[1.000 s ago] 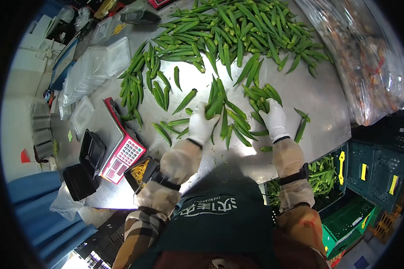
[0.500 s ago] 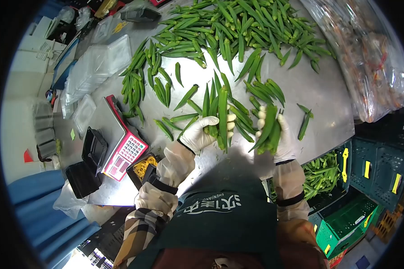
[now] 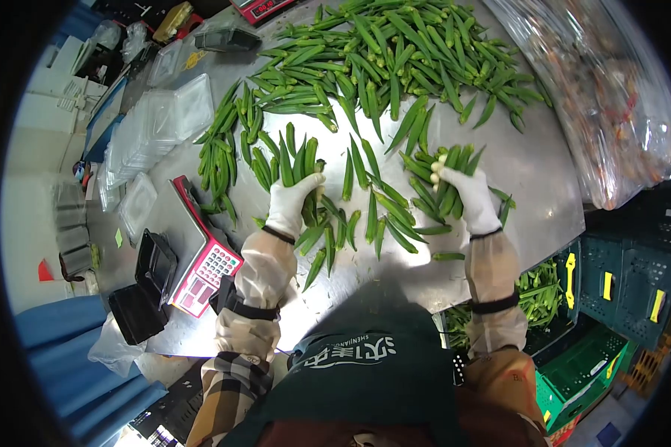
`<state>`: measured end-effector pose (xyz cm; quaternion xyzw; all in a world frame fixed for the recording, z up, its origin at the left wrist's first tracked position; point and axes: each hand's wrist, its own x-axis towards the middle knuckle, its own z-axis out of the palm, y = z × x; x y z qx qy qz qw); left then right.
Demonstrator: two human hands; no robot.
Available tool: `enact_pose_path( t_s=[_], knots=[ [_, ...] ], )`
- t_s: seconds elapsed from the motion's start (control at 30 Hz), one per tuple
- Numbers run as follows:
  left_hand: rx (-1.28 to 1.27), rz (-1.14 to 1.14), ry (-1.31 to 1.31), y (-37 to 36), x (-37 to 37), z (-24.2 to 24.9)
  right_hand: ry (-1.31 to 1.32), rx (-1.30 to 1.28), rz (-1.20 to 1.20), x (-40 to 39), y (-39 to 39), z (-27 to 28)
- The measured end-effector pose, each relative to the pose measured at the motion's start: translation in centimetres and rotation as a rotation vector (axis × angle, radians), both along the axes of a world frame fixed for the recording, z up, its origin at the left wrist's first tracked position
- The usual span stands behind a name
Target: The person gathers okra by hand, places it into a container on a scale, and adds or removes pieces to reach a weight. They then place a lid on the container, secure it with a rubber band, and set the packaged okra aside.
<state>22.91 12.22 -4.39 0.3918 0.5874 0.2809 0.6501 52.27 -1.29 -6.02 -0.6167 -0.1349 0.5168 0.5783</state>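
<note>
While the gloved left hand, right of the pink keypad scale, has its fingers clamped round one bunch of okra pods, the gloved right hand, farther right of that scale, curls its fingers round another bunch. Whether that one is clear of the steel table I cannot tell. Loose pods lie between the hands, also right of the scale. Uneven bundling could let outer pods slip from either grip; squeezing too hard could bruise them or snap their tips.
</note>
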Motion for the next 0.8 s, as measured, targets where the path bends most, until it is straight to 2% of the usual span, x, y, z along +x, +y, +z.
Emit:
enact_pose_path(
  t_s=[0.03,0.1,0.13,0.17,0.2,0.27,0.37,0.43,0.57,0.63,0.67,0.7,0.73,0.8],
  knots=[
    [0.075,0.024,-0.002,0.9,0.5,-0.9,-0.207,-0.116,0.046,1.3,2.1,-2.1],
    [0.203,-0.001,0.118,2.5,1.7,-4.2,-0.646,-0.141,0.079,2.7,6.9,-5.7],
    [0.287,-0.012,0.192,2.9,2.8,-5.8,-0.606,-0.085,0.018,1.0,8.4,-2.7],
    [0.319,-0.072,0.236,2.9,3.6,-7.2,-0.84,-0.077,0.069,0.3,10.0,-2.8],
    [0.463,-0.102,0.412,2.0,5.4,-5.8,-1.073,-0.068,0.121,-0.1,11.5,-3.0],
    [0.618,-0.366,0.858,1.3,6.4,-7.8,-1.233,-0.462,0.242,-0.8,13.6,-5.0],
    [0.506,-0.558,0.971,1.3,6.8,-9.2,-1.274,-0.505,0.31,-0.8,14.1,-5.3],
    [0.474,-0.547,0.946,1.6,6.2,-8.7,-1.252,-0.528,0.358,-0.4,13.3,-4.6],
    [0.487,-0.348,0.847,2.5,5.7,-6.5,-1.181,-0.591,0.346,1.2,12.2,-3.4],
    [0.558,-0.291,0.858,2.6,7.3,-6.4,-1.343,-0.535,0.324,1.3,12.3,-6.1],
    [0.593,-0.336,0.885,2.6,8.1,-7.2,-1.426,-0.503,0.312,1.5,12.3,-7.4],
    [0.573,-0.423,0.967,2.4,8.9,-7.3,-1.319,-0.588,0.387,-0.1,12.3,-4.7],
    [0.551,-0.509,1.051,2.2,9.5,-7.4,-1.478,-0.58,0.429,-0.5,12.6,-6.4],
    [0.541,-0.588,1.087,2.3,9.7,-7.8,-1.437,-0.675,0.558,-0.8,12.7,-7.7]
  ],
)
